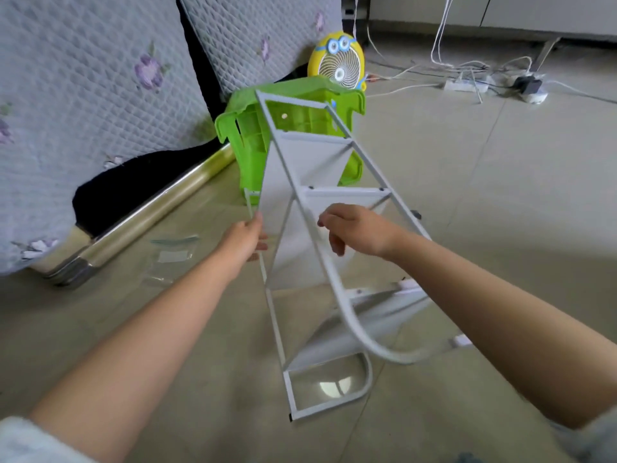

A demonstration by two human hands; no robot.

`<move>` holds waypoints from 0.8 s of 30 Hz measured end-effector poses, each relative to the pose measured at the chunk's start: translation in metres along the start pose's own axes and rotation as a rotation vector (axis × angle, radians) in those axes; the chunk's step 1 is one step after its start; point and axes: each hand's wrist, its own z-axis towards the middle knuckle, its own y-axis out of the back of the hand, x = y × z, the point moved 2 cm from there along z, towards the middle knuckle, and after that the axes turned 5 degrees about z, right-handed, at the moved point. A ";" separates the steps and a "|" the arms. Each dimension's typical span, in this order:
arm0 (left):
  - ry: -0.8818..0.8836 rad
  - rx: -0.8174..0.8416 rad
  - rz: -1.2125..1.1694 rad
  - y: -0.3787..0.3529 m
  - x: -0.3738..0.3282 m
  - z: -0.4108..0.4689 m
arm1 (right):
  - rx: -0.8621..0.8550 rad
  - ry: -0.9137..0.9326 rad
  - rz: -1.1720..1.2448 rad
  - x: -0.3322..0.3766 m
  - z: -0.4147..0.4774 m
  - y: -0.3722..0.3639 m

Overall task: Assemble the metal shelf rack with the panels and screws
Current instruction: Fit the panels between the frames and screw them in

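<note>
**Figure.** We are steadying the rack point(337, 197) where it is leaning over the tiled floor point(484, 228), its foot end resting near us and its top end pointing toward the green stool point(247, 142). Three panels are sitting between the two side frames.

Our left hand point(245, 237) is gripping the thin left side rail, with the thumb lying along it and the fingers point(262, 246) curling behind. Our right hand point(359, 228) is closing over the sloping front tube, fingers point(337, 244) curled narrowly; the grip appears firm, though the palm is hiding the contact.

We are judging the rack light for its size, stiff along the tubes, yet liable to rack or twist while any joint is loose. The painted tube is probably slippery. We are favouring holds on the tubes beside a panel joint, not on the thin panel edges.

We are finding no legible writing. The yellow fan point(337, 58) is showing only a goggled cartoon face, and the pale label on the plastic bag point(173, 255) is too blurred to read.
</note>
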 end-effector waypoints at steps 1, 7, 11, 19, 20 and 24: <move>0.025 0.037 -0.102 0.001 -0.006 -0.004 | -0.017 0.015 -0.071 -0.003 0.002 0.000; 0.046 -0.061 -0.062 0.012 0.008 -0.011 | -0.160 -0.106 -0.336 -0.036 0.013 0.007; -0.012 -0.210 0.163 0.006 0.001 -0.017 | -0.227 -0.309 0.186 -0.045 0.020 -0.003; -0.127 -0.397 0.425 -0.007 -0.025 -0.022 | -0.369 -0.205 0.077 -0.059 0.029 0.013; -0.126 -0.395 0.429 -0.009 -0.028 -0.017 | -0.380 -0.199 0.073 -0.058 0.033 0.017; -0.149 -0.408 0.465 -0.011 -0.043 0.009 | -0.393 -0.204 0.177 -0.056 0.056 0.031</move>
